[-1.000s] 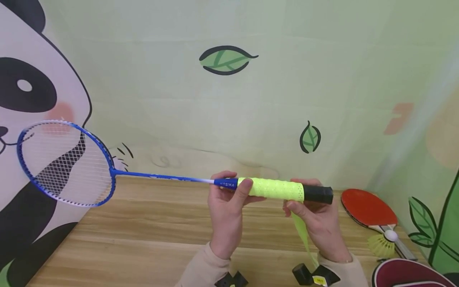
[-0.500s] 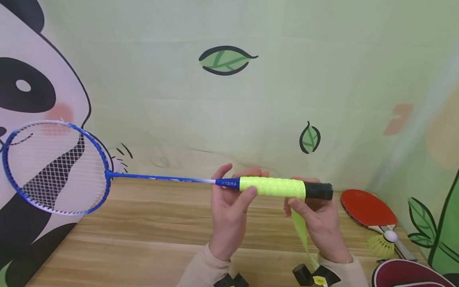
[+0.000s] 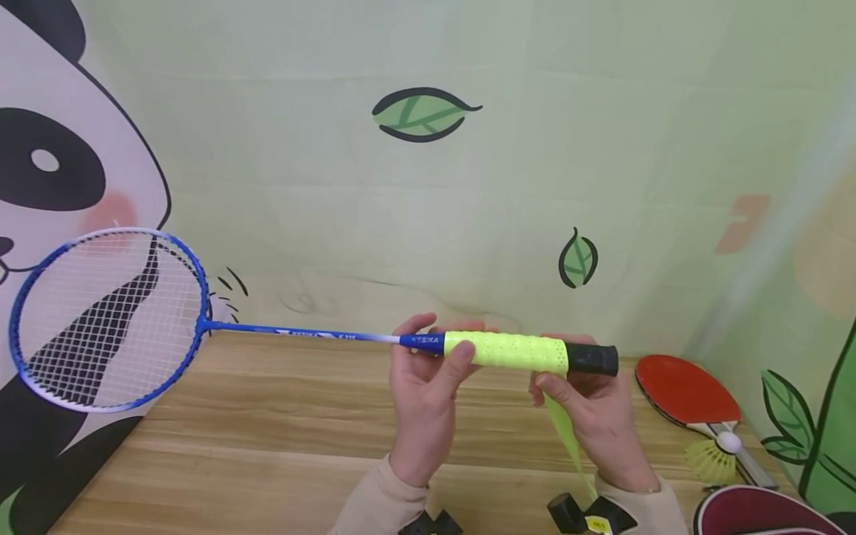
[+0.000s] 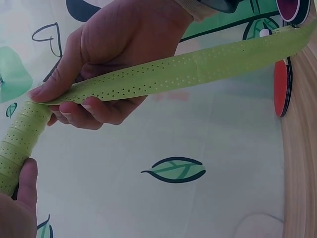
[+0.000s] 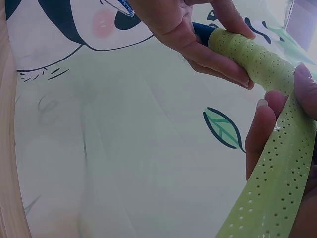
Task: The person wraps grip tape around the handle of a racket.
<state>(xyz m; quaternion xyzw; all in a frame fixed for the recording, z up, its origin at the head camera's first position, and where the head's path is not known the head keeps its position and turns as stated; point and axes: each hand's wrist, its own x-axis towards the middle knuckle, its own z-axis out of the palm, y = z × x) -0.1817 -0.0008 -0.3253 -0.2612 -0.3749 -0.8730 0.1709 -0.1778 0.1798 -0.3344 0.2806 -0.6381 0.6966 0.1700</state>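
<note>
A blue badminton racket is held level above the table, its head to the left. Yellow-green perforated tape covers most of the handle; the black butt end is bare. The left hand holds the handle by the blue cone, thumb on the tape's front. At the wrapped part's right edge, the right hand pinches the tape with its thumb. A loose strip runs from that thumb, hanging down toward the wrist in the head view. In the right wrist view the strip crosses the right fingers.
On the wooden table at the right lie a red table tennis paddle, a yellow shuttlecock and a maroon case. Behind stands a backdrop printed with leaves and a panda.
The racket has turned about its long axis, so its strung face shows more broadly. The left thumb and fingers have shifted slightly on the handle; the right hand has hardly moved.
</note>
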